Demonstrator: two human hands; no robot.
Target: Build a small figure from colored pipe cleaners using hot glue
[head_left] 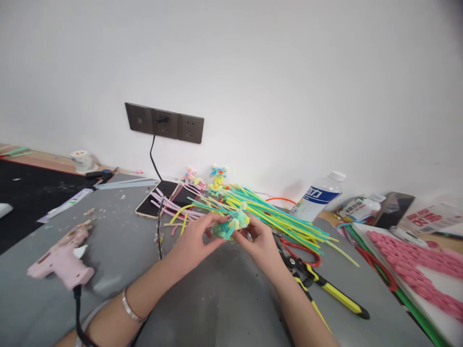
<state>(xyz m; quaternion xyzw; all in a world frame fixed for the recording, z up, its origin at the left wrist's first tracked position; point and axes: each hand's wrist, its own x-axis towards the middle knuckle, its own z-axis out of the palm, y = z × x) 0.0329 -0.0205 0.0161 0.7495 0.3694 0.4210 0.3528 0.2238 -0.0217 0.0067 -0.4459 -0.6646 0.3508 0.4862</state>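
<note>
Between my two hands is a small pipe-cleaner figure (pixel 231 225) in pale green, teal and yellow, held just above the grey mat. My left hand (pixel 197 238) pinches its left side with thumb and fingers. On its lower right side, my right hand (pixel 257 241) grips it with curled fingers. The fingertips partly hide the figure. Right behind it lies a loose bundle of yellow and teal pipe cleaners (pixel 278 217). Lilac pipe cleaners (pixel 168 205) are to the left of the bundle. Yellow-and-black pliers (pixel 325 284) rest beside my right wrist.
At left lies a pink glue gun (pixel 65 260) with its black cord. Two finished-looking figures (pixel 218 179) stand by the wall near a phone (pixel 152 200). A bottle (pixel 320 195) leans at the right, before a board with pink braided pieces (pixel 408 260). Another cord (pixel 156 164) hangs from the socket.
</note>
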